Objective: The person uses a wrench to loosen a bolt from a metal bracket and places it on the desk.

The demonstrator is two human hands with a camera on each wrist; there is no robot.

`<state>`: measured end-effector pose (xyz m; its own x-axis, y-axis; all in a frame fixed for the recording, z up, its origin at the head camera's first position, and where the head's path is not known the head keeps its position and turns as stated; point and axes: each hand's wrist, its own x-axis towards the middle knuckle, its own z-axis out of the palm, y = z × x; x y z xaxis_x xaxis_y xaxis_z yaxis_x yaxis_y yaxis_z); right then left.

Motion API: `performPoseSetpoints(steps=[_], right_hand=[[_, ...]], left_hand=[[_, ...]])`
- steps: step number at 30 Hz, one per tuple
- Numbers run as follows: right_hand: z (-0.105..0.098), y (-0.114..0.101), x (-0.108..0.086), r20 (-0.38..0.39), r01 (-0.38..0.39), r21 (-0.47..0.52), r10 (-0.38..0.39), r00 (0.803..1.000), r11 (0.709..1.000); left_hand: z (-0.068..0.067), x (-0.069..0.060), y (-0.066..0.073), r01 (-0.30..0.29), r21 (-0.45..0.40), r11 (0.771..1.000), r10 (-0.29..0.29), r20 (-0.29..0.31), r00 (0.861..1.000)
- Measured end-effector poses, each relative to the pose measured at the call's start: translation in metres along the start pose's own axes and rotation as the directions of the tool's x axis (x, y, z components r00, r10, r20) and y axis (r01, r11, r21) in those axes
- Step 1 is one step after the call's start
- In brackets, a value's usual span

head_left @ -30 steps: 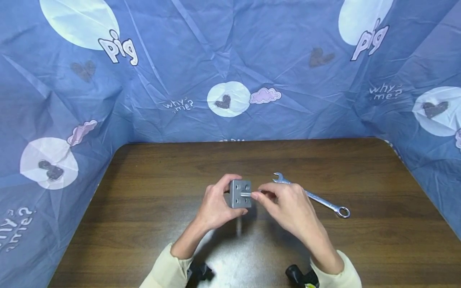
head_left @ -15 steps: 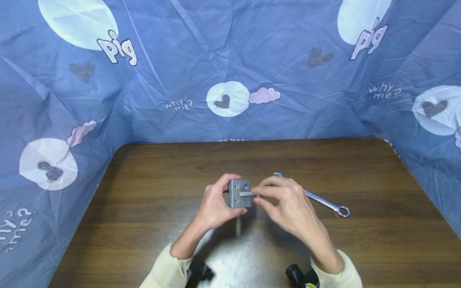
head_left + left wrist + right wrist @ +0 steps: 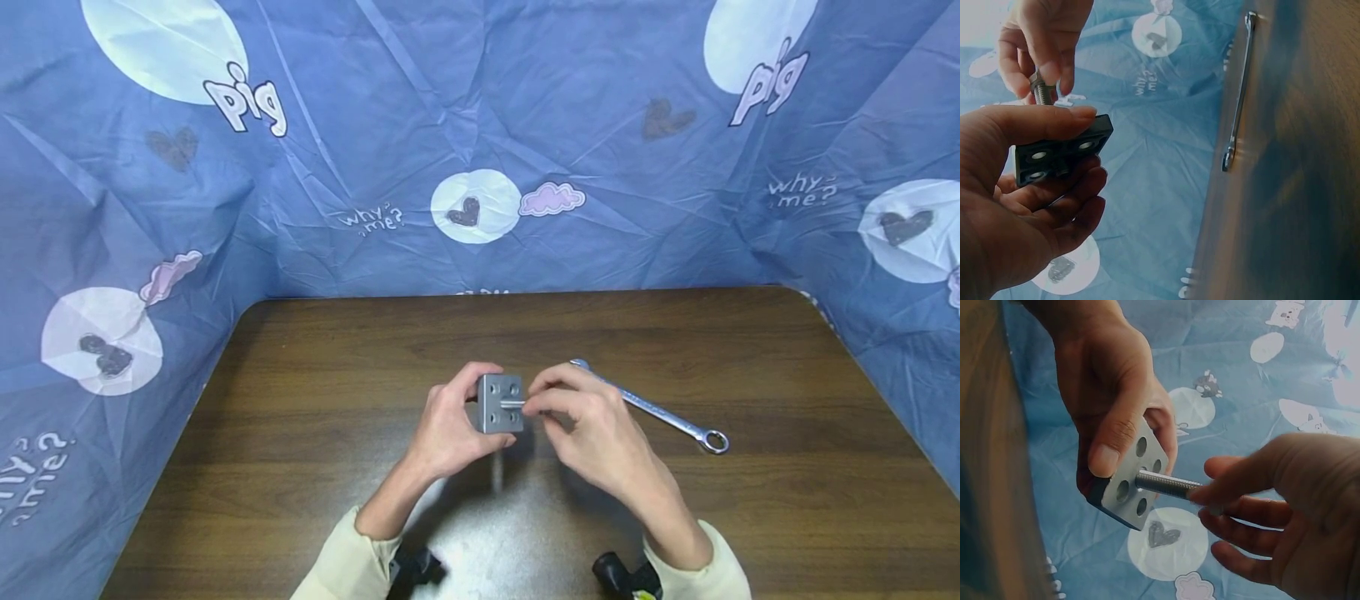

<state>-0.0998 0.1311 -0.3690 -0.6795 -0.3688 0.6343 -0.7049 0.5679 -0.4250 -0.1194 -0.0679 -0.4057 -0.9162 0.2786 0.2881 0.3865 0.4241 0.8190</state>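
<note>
My left hand (image 3: pixel 452 427) grips a square grey metal plate (image 3: pixel 492 406) by its edges above the table, thumb on one side and fingers on the other. Several round holes show in the plate's face (image 3: pixel 1130 503). From its middle a threaded bolt (image 3: pixel 1169 485) sticks out to the right. My right hand (image 3: pixel 600 429) pinches the outer end of this bolt between thumb and fingers, which mostly cover its head. In the left wrist view the bolt's thread (image 3: pixel 1042 94) shows between the two hands.
A combination wrench (image 3: pixel 667 417) lies on the brown wooden table (image 3: pixel 337 358), just beyond and to the right of my right hand. Blue printed cloth (image 3: pixel 637 242) hangs behind the table and along both sides. Black wrist gear (image 3: pixel 618 575) sits near the right sleeve.
My right fingers have shifted around the bolt's end, spreading off it half a second ago and now covering it again. The left hand and plate have barely moved.
</note>
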Motion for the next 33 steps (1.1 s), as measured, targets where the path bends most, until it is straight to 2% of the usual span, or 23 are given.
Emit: performPoseSetpoints(steps=[3,6,8,11,14,16,24,28,33], right_hand=[[-0.0034,-0.0020,0.0007,0.036,-0.060,-0.012,0.061,0.998,0.998],[-0.0058,-0.0041,0.0017,0.045,-0.154,-0.033,0.156,0.987,0.987],[-0.0065,-0.0049,0.0025,0.047,-0.223,-0.069,0.226,0.973,0.972],[-0.0069,-0.0058,0.0035,0.081,-0.319,-0.135,0.331,0.940,0.938],[-0.0073,-0.0066,0.0046,0.119,-0.354,-0.174,0.376,0.919,0.919],[-0.0075,-0.0067,0.0047,0.127,-0.339,-0.178,0.363,0.923,0.924],[-0.0067,-0.0029,0.0011,0.073,-0.197,-0.105,0.205,0.976,0.975],[-0.0067,-0.0015,0.0001,0.042,-0.154,-0.060,0.157,0.987,0.986],[-0.0052,-0.0016,0.0003,0.006,-0.097,-0.065,0.098,0.995,0.993]], left_hand=[[-0.0001,0.0000,-0.0006,-0.005,0.011,1.000,0.005,-0.003,1.000],[-0.0004,-0.0001,-0.0005,-0.006,0.016,1.000,0.007,-0.005,1.000],[-0.0006,-0.0001,-0.0001,-0.001,0.011,1.000,0.001,-0.007,1.000],[-0.0009,0.0001,0.0004,0.009,0.004,1.000,-0.009,-0.013,1.000],[-0.0011,0.0002,0.0007,0.013,0.007,1.000,-0.013,-0.017,1.000],[-0.0011,0.0003,0.0008,0.012,0.010,1.000,-0.012,-0.015,1.000],[-0.0014,0.0000,0.0010,0.019,-0.001,1.000,-0.019,-0.012,1.000],[-0.0018,0.0002,0.0012,0.023,-0.009,1.000,-0.023,-0.008,1.000],[-0.0021,0.0001,0.0012,0.018,-0.014,1.000,-0.018,-0.006,1.000]])
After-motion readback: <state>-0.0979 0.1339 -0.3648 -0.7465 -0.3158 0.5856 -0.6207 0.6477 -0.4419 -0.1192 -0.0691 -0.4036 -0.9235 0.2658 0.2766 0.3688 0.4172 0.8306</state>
